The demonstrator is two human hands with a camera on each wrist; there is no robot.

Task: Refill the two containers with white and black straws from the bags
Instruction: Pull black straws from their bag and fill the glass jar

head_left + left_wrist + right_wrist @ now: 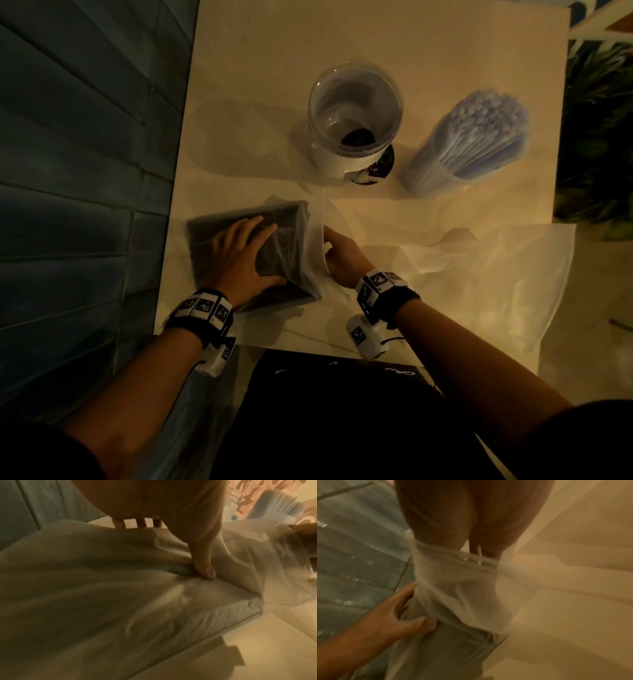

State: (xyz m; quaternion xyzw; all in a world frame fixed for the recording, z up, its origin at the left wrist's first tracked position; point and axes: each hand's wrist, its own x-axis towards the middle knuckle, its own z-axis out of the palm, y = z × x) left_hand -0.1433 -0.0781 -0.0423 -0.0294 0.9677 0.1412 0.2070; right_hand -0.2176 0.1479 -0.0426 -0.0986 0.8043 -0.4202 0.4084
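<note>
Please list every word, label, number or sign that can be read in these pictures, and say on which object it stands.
No text can be read with certainty.
Label at the foot of the clear round plastic container: small white letters on purple, too blurred to read.
Black-and-white square marker patterns on the wrist bands: signs only, no words.
Both wrist views: no text.

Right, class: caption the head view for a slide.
Left hand presses black straw bag; right hand pulls its open end.

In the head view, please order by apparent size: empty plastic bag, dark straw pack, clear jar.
1. Large empty translucent plastic bag
2. Flat dark pack of black straws
3. Round clear plastic jar, only slightly smaller; being taller, it stands nearer the camera.
</note>
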